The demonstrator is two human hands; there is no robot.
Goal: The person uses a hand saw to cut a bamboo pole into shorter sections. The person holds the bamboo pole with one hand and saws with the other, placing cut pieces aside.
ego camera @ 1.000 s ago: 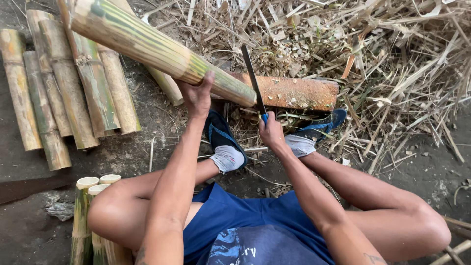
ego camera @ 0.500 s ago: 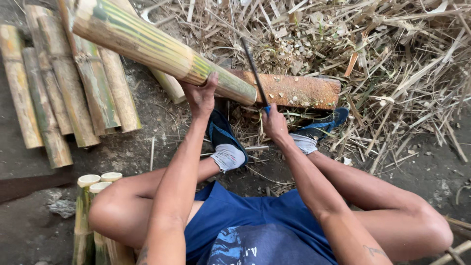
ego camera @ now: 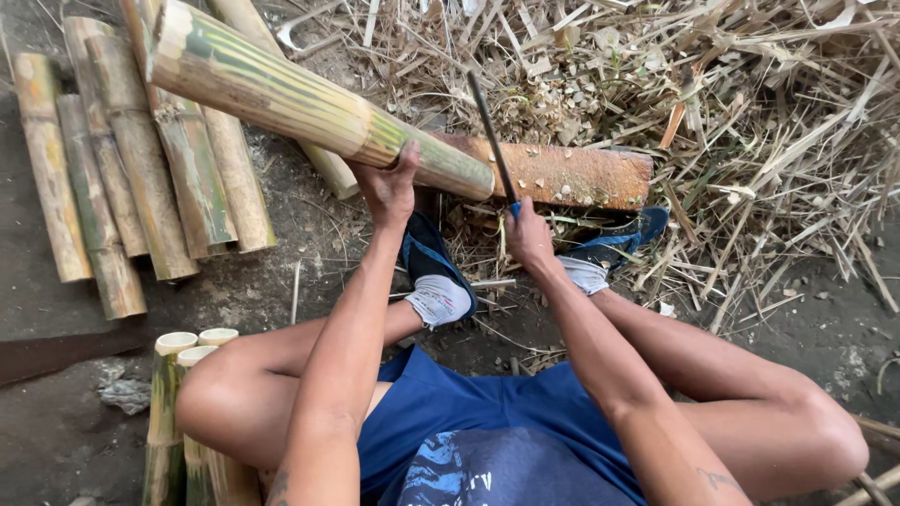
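A thick green-and-yellow striped bamboo pole [ego camera: 281,98] slants from the upper left down onto a reddish wooden block [ego camera: 572,173]. My left hand [ego camera: 389,187] grips the pole from below, near its lower end. My right hand [ego camera: 527,234] holds a long dark blade [ego camera: 489,136] by its blue handle, the blade upright just past the pole's cut end, over the block. I am seated with my knees apart and my blue shoes [ego camera: 433,272] on the ground under the pole.
Several cut bamboo lengths [ego camera: 141,169] lie side by side at the left. Three short bamboo pieces [ego camera: 183,412] stand by my left knee. A heap of dry bamboo strips and chips [ego camera: 731,112] covers the ground at the top and right.
My right hand and the blade have shifted slightly along the pole's end, with the blade now more upright. My left hand keeps its hold on the pole.
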